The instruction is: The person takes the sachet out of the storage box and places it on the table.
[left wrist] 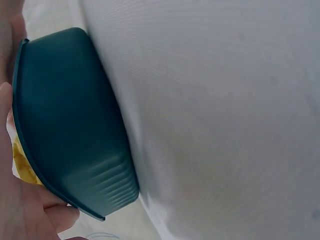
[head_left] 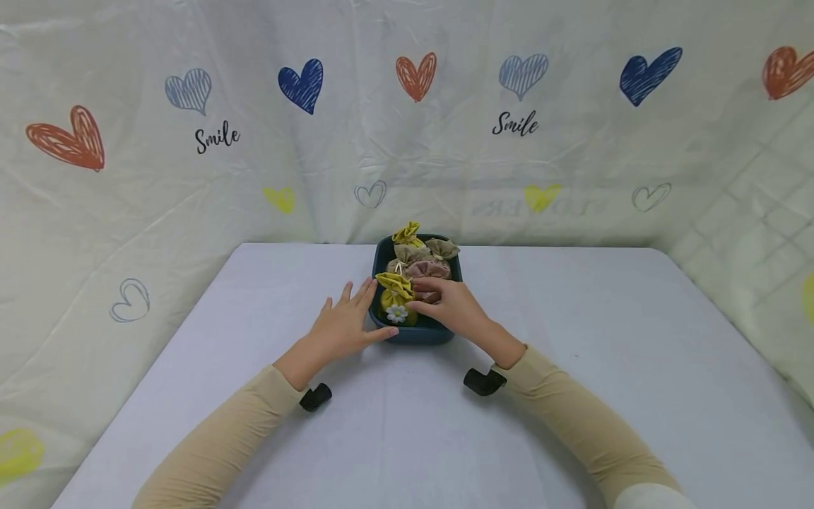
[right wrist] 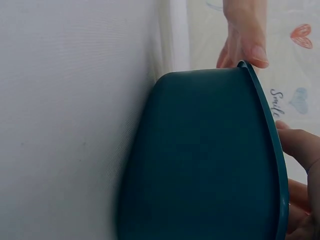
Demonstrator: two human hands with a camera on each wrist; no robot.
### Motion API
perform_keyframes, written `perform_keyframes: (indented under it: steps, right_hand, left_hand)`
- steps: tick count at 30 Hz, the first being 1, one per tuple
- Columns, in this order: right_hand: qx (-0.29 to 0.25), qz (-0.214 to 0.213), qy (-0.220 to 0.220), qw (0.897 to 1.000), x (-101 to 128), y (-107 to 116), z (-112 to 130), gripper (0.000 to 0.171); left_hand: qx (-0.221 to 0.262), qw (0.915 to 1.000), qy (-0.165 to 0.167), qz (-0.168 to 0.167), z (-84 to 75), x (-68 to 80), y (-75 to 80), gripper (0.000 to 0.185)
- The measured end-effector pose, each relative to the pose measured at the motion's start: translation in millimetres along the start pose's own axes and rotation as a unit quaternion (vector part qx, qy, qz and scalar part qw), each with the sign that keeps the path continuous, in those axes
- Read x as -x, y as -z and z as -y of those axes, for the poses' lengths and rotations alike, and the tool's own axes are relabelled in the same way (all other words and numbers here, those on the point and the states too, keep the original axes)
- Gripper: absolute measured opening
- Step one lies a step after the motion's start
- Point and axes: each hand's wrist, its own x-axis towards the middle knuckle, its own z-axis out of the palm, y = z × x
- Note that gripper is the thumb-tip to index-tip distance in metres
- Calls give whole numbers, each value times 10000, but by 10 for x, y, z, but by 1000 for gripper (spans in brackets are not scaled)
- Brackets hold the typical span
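1. My left hand (head_left: 343, 322) lies with straight, spread fingers against the left side of the dark teal tub (head_left: 420, 334); the thumb touches the near left corner of its rim.
2. My right hand (head_left: 453, 305) reaches over the right rim of the tub, and its curled fingers pinch the yellow pouch (head_left: 396, 297) at the tied neck.
3. The yellow pouch stands upright in the near left corner of the tub and carries a small white flower (head_left: 397, 313) on its front.
4. Behind it in the tub are a pink pouch (head_left: 432, 268), a beige pouch (head_left: 407, 253), another beige one (head_left: 444, 247) and a second yellow pouch (head_left: 407, 232) at the far end.
5. The tub stands on the white table (head_left: 572, 396), near its far edge and about in the middle.
6. On the backdrop (head_left: 127, 212) behind the table are drawn hearts in red, blue and yellow, and the word "Smile" (head_left: 217, 138) is written two times in black; I cannot read the pale writing lower down.
7. In the left wrist view, the tub wall (left wrist: 75, 125) shows ribs near its base, and a bit of yellow cloth (left wrist: 21, 162) shows at the rim.
8. I can see no label on the tub.
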Motion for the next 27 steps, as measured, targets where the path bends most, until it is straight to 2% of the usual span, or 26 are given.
perform_keyframes:
  steps: [10, 18, 27]
  right_hand:
    - [3, -19, -123, 9999, -86, -44, 4, 43]
    - [350, -117, -62, 9993, -114, -74, -4, 37]
    - [424, -596, 227, 9971, -116, -106, -12, 22]
  left_hand:
    - [19, 10000, -12, -37, -17, 22, -7, 107]
    - [-42, 10000, -58, -55, -34, 22, -5, 107]
    - [-119, 9999, -21, 7, -48, 34, 26, 106]
